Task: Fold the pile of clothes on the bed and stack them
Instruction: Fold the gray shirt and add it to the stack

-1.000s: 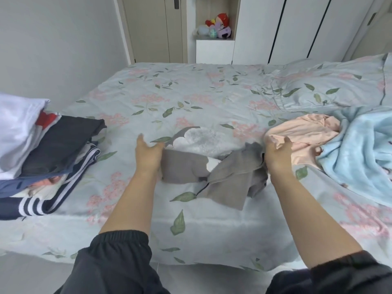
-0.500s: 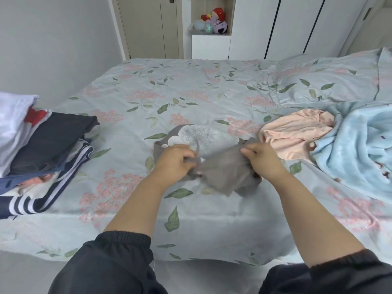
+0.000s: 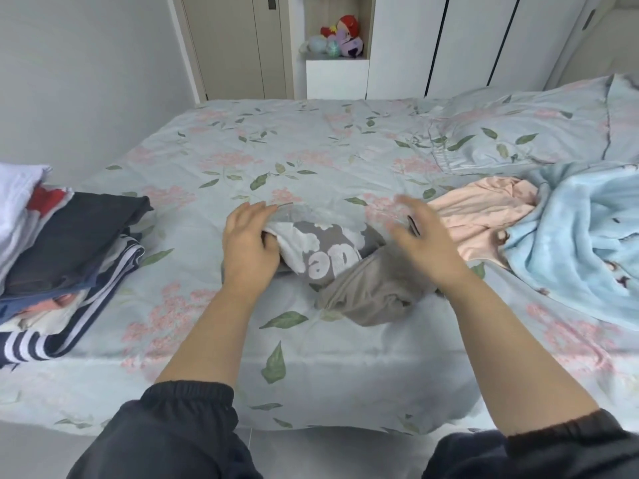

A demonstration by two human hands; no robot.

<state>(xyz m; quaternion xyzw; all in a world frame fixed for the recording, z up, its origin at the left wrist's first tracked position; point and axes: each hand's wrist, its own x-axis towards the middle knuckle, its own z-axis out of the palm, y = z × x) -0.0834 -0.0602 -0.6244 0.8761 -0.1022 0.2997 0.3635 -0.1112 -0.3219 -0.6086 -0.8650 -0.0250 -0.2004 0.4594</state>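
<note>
My dark sleeves are nearest. At the near edge of the floral-sheeted bed lies a crumpled grey garment with white lettering. My left hand rests on its left edge, fingers straight and close together. My right hand, blurred, hovers over its right side with fingers spread. A stack of folded clothes sits left; a pink garment and a pale blue fleece blanket lie right. Plush toys sit far off.
</note>
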